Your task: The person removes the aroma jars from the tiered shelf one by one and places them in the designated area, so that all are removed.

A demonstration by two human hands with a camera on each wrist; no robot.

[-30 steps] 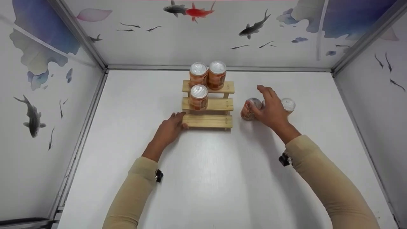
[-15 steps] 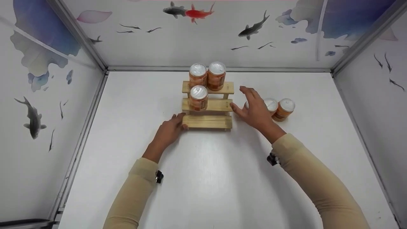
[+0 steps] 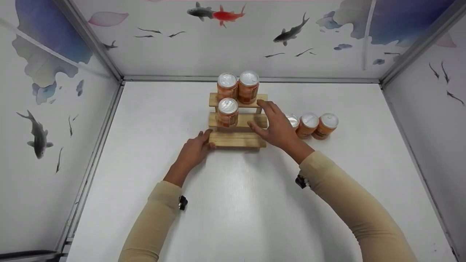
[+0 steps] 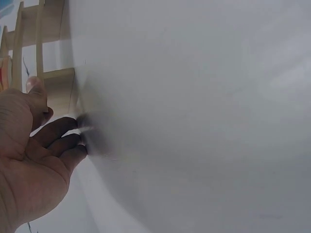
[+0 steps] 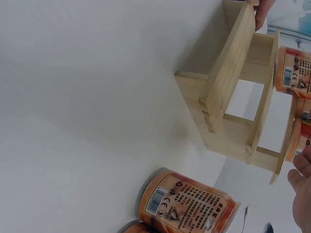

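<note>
A three-tier wooden shelf stand (image 3: 238, 139) stands at the back of the table. My left hand (image 3: 193, 150) grips the left end of its lowest step; in the left wrist view the thumb (image 4: 35, 86) lies on the plank edge. Two orange cans with silver lids (image 3: 248, 87) stand side by side on the top step. Another can (image 3: 228, 112) stands at the left of the middle step. My right hand (image 3: 278, 127), empty with fingers spread, hovers at the stand's right end by the middle and top steps; contact cannot be told.
Three more orange cans (image 3: 308, 125) stand in a row on the white table (image 3: 233, 203), right of the stand. The nearest of them is partly hidden by my right hand in the head view. Patterned walls (image 3: 233, 47) enclose the table.
My right hand has moved left from the row of cans to the stand's right end, carrying nothing. The left hand stays on the stand, and the cans have not moved.
</note>
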